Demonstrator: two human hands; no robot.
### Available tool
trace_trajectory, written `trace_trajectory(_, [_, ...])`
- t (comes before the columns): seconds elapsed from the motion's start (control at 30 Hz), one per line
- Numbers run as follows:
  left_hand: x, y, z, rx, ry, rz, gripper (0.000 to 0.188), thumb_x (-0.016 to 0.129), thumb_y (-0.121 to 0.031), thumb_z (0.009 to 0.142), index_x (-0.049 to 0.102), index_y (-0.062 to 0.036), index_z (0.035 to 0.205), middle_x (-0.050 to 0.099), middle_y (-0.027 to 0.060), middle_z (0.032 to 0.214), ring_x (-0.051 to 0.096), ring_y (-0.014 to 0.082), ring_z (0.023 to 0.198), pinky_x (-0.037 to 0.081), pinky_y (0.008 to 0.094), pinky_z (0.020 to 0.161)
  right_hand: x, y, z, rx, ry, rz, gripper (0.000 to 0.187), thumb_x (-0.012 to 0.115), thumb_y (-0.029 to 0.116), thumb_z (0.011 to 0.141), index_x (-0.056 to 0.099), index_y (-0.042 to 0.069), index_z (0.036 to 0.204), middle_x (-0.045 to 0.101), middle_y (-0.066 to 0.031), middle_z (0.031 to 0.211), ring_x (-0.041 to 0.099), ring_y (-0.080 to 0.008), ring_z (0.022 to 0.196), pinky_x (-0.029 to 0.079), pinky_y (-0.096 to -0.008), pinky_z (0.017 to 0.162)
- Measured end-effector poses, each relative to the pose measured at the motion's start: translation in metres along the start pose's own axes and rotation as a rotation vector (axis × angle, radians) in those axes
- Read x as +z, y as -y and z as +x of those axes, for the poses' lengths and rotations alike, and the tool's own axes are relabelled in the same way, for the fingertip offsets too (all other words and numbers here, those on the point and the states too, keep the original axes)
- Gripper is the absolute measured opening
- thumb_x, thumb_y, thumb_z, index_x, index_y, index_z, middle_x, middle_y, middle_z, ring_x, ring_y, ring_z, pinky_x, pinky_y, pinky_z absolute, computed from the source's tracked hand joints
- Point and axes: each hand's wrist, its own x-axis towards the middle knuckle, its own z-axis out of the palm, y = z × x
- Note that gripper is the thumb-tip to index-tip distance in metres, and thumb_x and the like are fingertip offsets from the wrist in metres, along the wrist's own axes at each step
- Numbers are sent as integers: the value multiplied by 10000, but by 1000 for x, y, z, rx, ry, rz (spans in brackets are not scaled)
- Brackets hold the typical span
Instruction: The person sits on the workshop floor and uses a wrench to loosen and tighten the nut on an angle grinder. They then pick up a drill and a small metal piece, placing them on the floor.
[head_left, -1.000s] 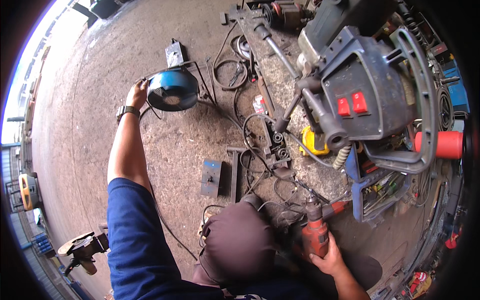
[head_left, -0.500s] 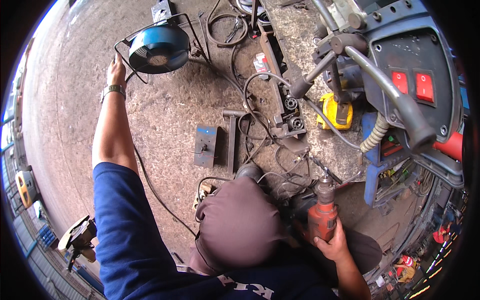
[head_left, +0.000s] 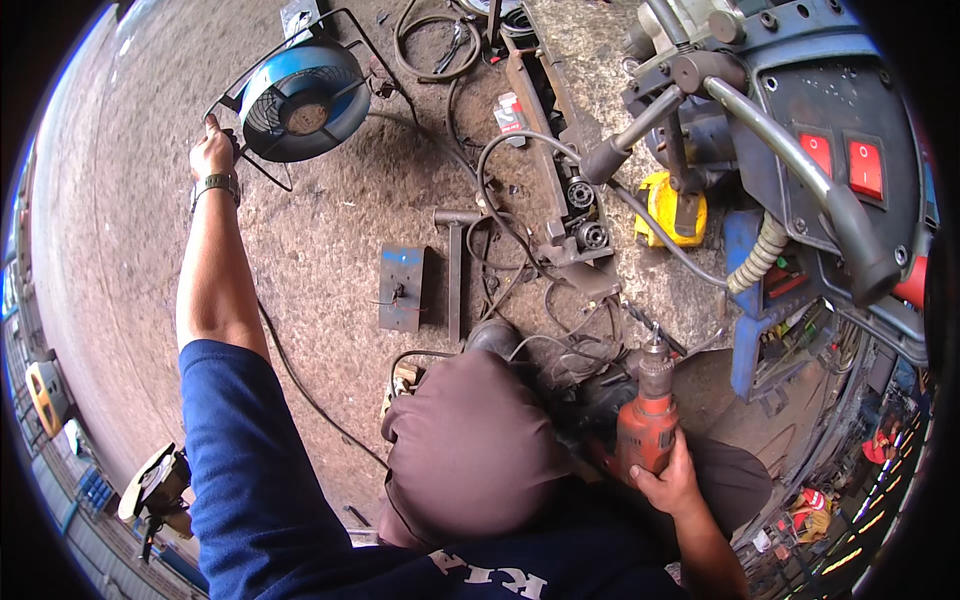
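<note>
A round blue fan (head_left: 300,100) in a black wire frame stands on the concrete floor, far left, its grille facing up toward the camera. A red power drill (head_left: 647,425) with a dark chuck sits near right, upright, bit end pointing far.

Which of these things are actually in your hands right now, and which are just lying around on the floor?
In hand:
- blue fan, its frame gripped by the left hand
- red power drill, held by the right hand

Lying about:
- flat metal plate with a blue end
- yellow tool
- steel T-bar
- loose cables
</note>
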Motion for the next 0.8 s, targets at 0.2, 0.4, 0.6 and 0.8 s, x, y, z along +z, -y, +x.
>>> trace_trajectory(0.2, [0, 42, 13, 87, -174, 61, 678, 546, -689, 895, 671, -31, 998, 722, 201, 1011, 669, 365, 1026, 486, 430, 926, 4, -6, 2, 5, -3, 75, 848, 762, 130, 754, 311, -64, 1446, 582, -231, 1295, 581, -330, 1226, 432, -431, 1049])
trace_trajectory(0.4, [-3, 42, 10, 316, -201, 565, 496, 498, -434, 963, 605, -21, 1216, 666, 213, 1185, 676, 326, 1006, 523, 422, 858, 7, -15, 0, -72, 27, 86, 897, 766, 116, 762, 263, -46, 1488, 559, -219, 1330, 561, -314, 1247, 416, -422, 1068])
trace_trajectory(0.6, [0, 63, -12, 211, -48, 367, 449, 437, -357, 997, 595, -5, 1226, 668, 157, 971, 644, 250, 749, 513, 388, 630, 5, -21, -2, -114, 32, 149, 960, 766, 125, 813, 153, -52, 1530, 487, -224, 1400, 492, -287, 1317, 385, -405, 1100])
trace_trajectory(0.8, [-40, 54, -62, 122, 143, -124, 565, 533, -515, 988, 541, -74, 635, 517, 40, 628, 411, 156, 464, 335, 335, 438, 17, -42, 2, -193, 45, 294, 976, 754, 94, 826, 103, -58, 1537, 440, -228, 1433, 445, -267, 1353, 369, -392, 1117])
